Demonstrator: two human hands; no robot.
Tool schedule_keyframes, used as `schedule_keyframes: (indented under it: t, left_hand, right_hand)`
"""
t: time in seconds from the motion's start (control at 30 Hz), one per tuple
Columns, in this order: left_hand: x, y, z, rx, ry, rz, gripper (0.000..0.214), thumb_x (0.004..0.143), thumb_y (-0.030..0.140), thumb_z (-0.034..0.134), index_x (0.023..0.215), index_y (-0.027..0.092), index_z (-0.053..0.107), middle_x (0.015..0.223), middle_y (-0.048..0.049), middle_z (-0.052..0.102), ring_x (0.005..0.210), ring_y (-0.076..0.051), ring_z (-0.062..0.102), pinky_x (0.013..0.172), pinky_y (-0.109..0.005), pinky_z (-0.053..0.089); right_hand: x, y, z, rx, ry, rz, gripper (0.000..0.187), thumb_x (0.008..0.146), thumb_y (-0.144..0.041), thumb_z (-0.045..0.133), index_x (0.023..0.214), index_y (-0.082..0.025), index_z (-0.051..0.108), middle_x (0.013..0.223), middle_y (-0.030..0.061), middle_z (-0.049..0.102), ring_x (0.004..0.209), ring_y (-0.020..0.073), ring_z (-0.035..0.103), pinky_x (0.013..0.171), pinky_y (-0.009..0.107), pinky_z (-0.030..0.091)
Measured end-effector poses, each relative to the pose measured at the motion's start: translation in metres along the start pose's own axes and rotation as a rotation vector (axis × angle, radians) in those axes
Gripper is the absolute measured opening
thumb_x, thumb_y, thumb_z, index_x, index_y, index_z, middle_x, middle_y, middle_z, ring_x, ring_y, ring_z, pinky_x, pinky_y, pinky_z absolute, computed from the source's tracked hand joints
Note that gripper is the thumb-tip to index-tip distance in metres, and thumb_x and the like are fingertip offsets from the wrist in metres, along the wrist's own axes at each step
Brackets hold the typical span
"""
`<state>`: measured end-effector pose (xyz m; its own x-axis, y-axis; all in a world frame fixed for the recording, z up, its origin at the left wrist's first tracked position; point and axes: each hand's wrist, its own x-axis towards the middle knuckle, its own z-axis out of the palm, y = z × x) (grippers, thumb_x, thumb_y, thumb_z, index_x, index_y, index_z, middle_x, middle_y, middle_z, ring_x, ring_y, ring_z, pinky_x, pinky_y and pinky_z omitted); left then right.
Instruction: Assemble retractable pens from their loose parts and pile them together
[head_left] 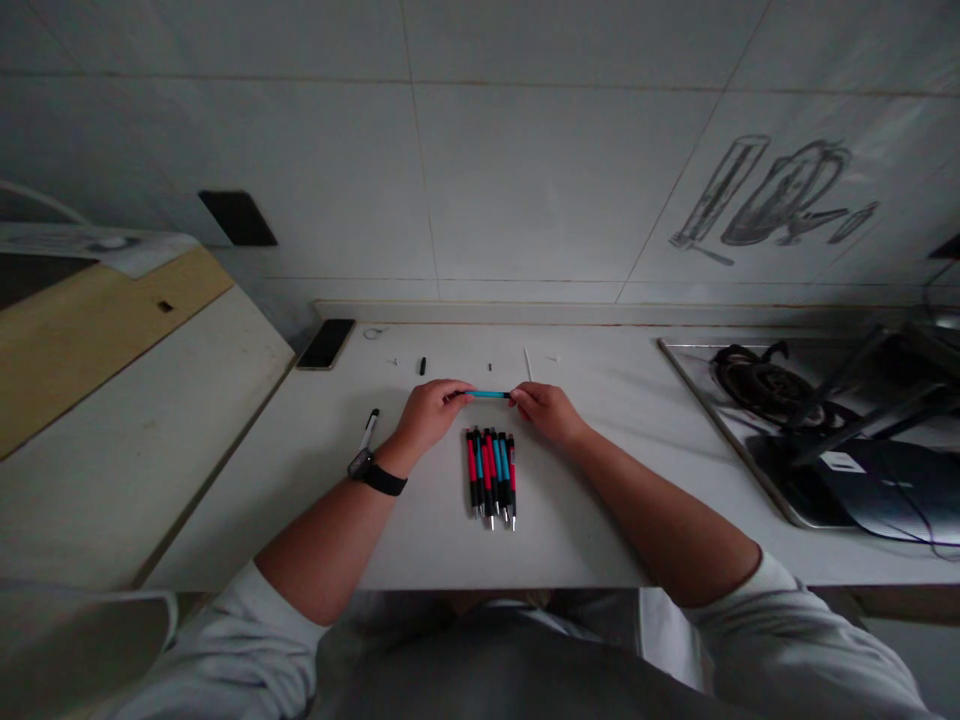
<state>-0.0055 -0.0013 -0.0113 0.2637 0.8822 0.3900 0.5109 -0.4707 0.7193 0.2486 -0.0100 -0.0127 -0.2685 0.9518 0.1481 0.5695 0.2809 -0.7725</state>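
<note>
Between my two hands a blue pen [488, 394] with dark ends is held level above the white counter. The fingers of my left hand [433, 412] pinch its left end, and those of my right hand [549, 409] close on its right end. Just below, several red and blue pens [491, 475] lie side by side, their metal tips toward me. Beyond my hands lie small pieces: a black grip-like tube [422, 366], a tiny dark bit [490, 367], a thin white stick [528, 364] and small pale bits too tiny to name.
A phone [326, 344] lies at the back left of the counter [585, 545]. A white and black pen [369, 430] rests near my left wrist. On the right stands a metal-rimmed stove [739, 440] with dark objects on it. A board-like cabinet [142, 400] borders the left.
</note>
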Motion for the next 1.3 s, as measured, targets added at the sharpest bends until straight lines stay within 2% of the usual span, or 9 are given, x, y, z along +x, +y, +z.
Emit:
schedule_keyframes:
  t: [0.3,0.47,0.63,0.73,0.87,0.97,1.1,1.23,1.3]
  left_hand:
    - [0.0009,0.0001,0.0019,-0.095,-0.02,-0.115,0.014,0.09,0.027,0.07,0.099,0.022,0.079,0.095,-0.0029,0.08,0.085,-0.019,0.072,0.078,-0.029,0.055]
    - [-0.0006,-0.0004,0.002,-0.032,0.018,-0.061,0.015,0.091,0.027,0.07,0.102,0.023,0.079,0.102,-0.0032,0.08,0.087,-0.018,0.071,0.081,-0.03,0.054]
    - [-0.0005,-0.0036,0.0003,0.016,0.033,-0.024,0.015,0.091,0.025,0.071,0.103,0.025,0.079,0.102,-0.0025,0.08,0.084,-0.018,0.071,0.079,-0.031,0.055]
    - [-0.0006,-0.0052,0.0003,0.027,0.043,-0.014,0.014,0.091,0.027,0.071,0.103,0.024,0.079,0.101,-0.0032,0.08,0.081,-0.018,0.07,0.077,-0.032,0.056]
    - [-0.0007,-0.0058,0.0005,0.037,0.045,0.026,0.013,0.092,0.026,0.071,0.103,0.024,0.078,0.102,-0.0038,0.078,0.085,-0.018,0.069,0.078,-0.031,0.055]
    - [-0.0003,-0.0062,0.0005,0.048,0.046,0.067,0.011,0.092,0.025,0.071,0.101,0.023,0.077,0.102,-0.0041,0.075,0.09,-0.018,0.069,0.079,-0.031,0.055]
    - [0.0001,-0.0063,0.0003,0.046,0.046,0.081,0.011,0.092,0.025,0.071,0.101,0.023,0.077,0.1,-0.0046,0.072,0.092,-0.018,0.067,0.075,-0.029,0.054]
    - [-0.0002,-0.0053,0.0005,0.047,0.04,0.087,0.01,0.092,0.025,0.071,0.101,0.023,0.077,0.099,-0.0042,0.071,0.092,-0.018,0.066,0.074,-0.028,0.053]
    - [-0.0004,-0.0048,0.0008,0.045,0.036,0.086,0.011,0.092,0.026,0.071,0.101,0.023,0.077,0.098,-0.0042,0.071,0.09,-0.018,0.066,0.074,-0.029,0.052]
  right_hand:
    - [-0.0025,-0.0023,0.0002,0.003,0.082,-0.043,0.029,0.095,-0.043,0.057,0.103,-0.02,0.072,0.075,0.0012,0.07,0.066,0.0149,0.06,0.064,0.025,0.04]
    - [-0.0022,-0.0001,0.0015,-0.042,0.058,-0.022,0.037,0.102,-0.044,0.045,0.086,-0.02,0.068,0.072,0.0016,0.067,0.066,0.0149,0.058,0.067,0.026,0.04]
    - [-0.002,0.0015,0.0028,-0.015,0.075,-0.053,0.028,0.097,-0.043,0.056,0.11,-0.021,0.065,0.08,0.0008,0.067,0.069,0.015,0.057,0.067,0.026,0.041]
    - [-0.0015,0.0034,0.0035,-0.056,0.019,-0.031,0.025,0.1,-0.04,0.049,0.099,-0.021,0.066,0.076,0.0009,0.067,0.068,0.015,0.058,0.068,0.027,0.041]
    - [-0.0009,0.0056,0.0043,-0.045,0.049,-0.064,0.026,0.094,-0.038,0.059,0.113,-0.021,0.064,0.085,0.0015,0.069,0.071,0.0152,0.058,0.069,0.026,0.042]
    - [-0.0006,0.0059,0.0046,-0.054,-0.002,-0.052,0.027,0.101,-0.038,0.046,0.103,-0.02,0.066,0.078,0.0018,0.068,0.069,0.0151,0.058,0.07,0.027,0.042]
    - [-0.0005,0.0057,0.0052,-0.074,0.037,-0.064,0.024,0.091,-0.035,0.061,0.109,-0.02,0.064,0.088,0.0029,0.07,0.072,0.0152,0.059,0.069,0.026,0.042]
    - [-0.0008,0.0054,0.0058,-0.09,-0.011,-0.064,0.024,0.099,-0.037,0.05,0.101,-0.02,0.066,0.08,0.0024,0.068,0.071,0.0154,0.058,0.069,0.027,0.041]
    - [-0.0011,0.0051,0.0059,-0.105,0.005,-0.061,0.018,0.096,-0.035,0.054,0.101,-0.021,0.065,0.084,0.0027,0.069,0.072,0.0154,0.058,0.069,0.027,0.041]
